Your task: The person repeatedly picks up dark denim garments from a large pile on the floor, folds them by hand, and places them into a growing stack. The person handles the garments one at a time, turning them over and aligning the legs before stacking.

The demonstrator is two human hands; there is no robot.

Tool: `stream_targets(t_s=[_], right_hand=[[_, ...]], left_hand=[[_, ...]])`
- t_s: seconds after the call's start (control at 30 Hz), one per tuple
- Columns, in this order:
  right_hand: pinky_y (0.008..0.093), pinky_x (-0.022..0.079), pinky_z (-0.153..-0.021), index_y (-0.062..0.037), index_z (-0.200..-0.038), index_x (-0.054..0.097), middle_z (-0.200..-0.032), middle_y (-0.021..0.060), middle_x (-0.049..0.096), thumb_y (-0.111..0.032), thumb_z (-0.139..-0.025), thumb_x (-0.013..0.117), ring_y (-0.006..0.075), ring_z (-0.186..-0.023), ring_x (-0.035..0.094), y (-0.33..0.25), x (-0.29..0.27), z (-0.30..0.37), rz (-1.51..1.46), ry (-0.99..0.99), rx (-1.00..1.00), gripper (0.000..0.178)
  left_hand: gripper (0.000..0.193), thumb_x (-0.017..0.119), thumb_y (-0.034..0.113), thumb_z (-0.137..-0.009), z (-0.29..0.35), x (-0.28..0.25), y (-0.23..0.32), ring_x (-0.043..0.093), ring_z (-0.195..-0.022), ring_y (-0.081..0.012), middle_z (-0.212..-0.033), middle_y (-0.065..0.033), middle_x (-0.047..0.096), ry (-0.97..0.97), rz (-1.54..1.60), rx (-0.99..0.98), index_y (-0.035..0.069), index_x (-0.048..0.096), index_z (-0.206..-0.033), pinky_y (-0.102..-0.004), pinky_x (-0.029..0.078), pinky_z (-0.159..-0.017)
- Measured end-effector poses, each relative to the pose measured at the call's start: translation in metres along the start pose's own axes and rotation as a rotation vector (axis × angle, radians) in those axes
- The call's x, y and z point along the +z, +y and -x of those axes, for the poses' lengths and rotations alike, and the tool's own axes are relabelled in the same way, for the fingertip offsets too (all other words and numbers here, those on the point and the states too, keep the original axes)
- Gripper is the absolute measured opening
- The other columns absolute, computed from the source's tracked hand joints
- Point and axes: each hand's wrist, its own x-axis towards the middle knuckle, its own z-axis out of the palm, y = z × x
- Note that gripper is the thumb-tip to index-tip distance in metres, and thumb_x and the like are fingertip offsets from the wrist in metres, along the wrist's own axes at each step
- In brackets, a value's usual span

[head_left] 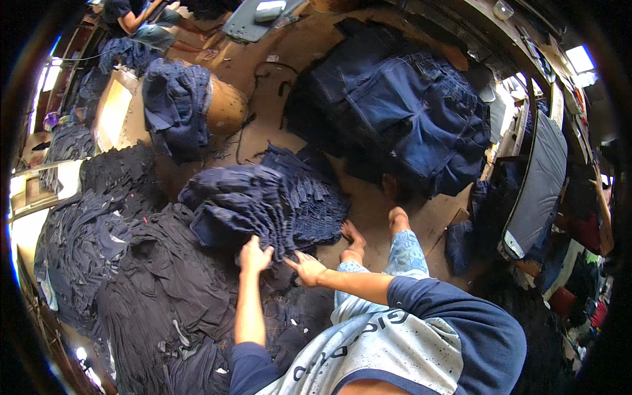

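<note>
A thick stack of dark navy denim pieces (227, 187) lies in front of me, its layers fanned into ruffled edges. At its near edge my left hand (254, 255) is closed on the layers, with the thumb toward the right. Just right of it, my right hand (307, 268) reaches across from the right and grips the near corner of the same stack between thumb and fingers. The undersides of the fingers are partly hidden. Behind the held layers, more ruffled denim pieces (319, 210) spread close to my bare foot.
Black and grey cloth heaps (164, 283) cover the left side. A large pile of blue jeans (401, 99) lies far right. Denim hangs over a round wooden stool (227, 108). An ironing board (540, 184) leans at right. Another person (148, 26) sits far left.
</note>
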Motion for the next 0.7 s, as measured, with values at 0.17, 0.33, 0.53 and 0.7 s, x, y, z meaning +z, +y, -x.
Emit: stream_targets(t_s=[0.17, 0.33, 0.53, 0.7], right_hand=[[0.044, 0.053, -0.082, -0.0188, -0.106, 0.073, -0.098, 0.0108, 0.072, -0.024, -0.073, 0.069, 0.0305, -0.096, 0.068, 0.13, -0.029, 0.061, -0.018, -0.343, 0.045, 0.033], [0.0403, 0.052, -0.087, -0.0072, -0.09, 0.072, -0.095, 0.0138, 0.07, -0.012, -0.067, 0.068, 0.0324, -0.094, 0.065, 0.312, -0.228, 0.112, 0.005, 0.787, 0.226, 0.024], [0.046, 0.038, -0.106, -0.0069, -0.136, 0.044, -0.133, 0.0186, 0.049, -0.039, -0.067, 0.085, 0.0336, -0.129, 0.041, 0.468, -0.48, 0.145, 0.095, 1.565, 1.019, 0.087], [0.05, 0.036, -0.098, -0.0119, -0.114, 0.062, -0.111, 0.0077, 0.056, -0.049, -0.069, 0.081, 0.0288, -0.114, 0.049, 0.48, -0.502, 0.167, 0.326, 1.073, 1.085, 0.061]], left_hand=[[0.081, 0.07, 0.049, -0.08, 0.019, 0.171, 0.03, 0.048, -0.13, -0.0339, -0.139, -0.0242, 0.049, -0.648, 0.011, -0.025, 0.001, 0.045, -0.14, -0.0405, 0.038, -0.11], [0.059, 0.07, 0.03, -0.088, 0.048, 0.229, 0.115, 0.065, -0.104, -0.0201, -0.115, -0.0179, 0.068, -0.673, 0.686, -0.093, -0.004, 0.052, -0.134, -0.0318, 0.049, -0.093], [0.054, 0.071, 0.033, -0.086, -0.044, 0.174, 0.227, 0.067, -0.1, -0.0202, -0.109, -0.0158, 0.07, -0.369, 0.637, 0.054, 0.001, 0.059, -0.129, -0.0321, 0.05, -0.089], [0.047, 0.065, 0.028, -0.094, -0.15, 0.076, 0.383, 0.064, -0.085, -0.0126, -0.106, -0.0047, 0.067, -0.391, 0.922, 0.142, 0.005, 0.054, -0.133, -0.0228, 0.049, -0.07]])
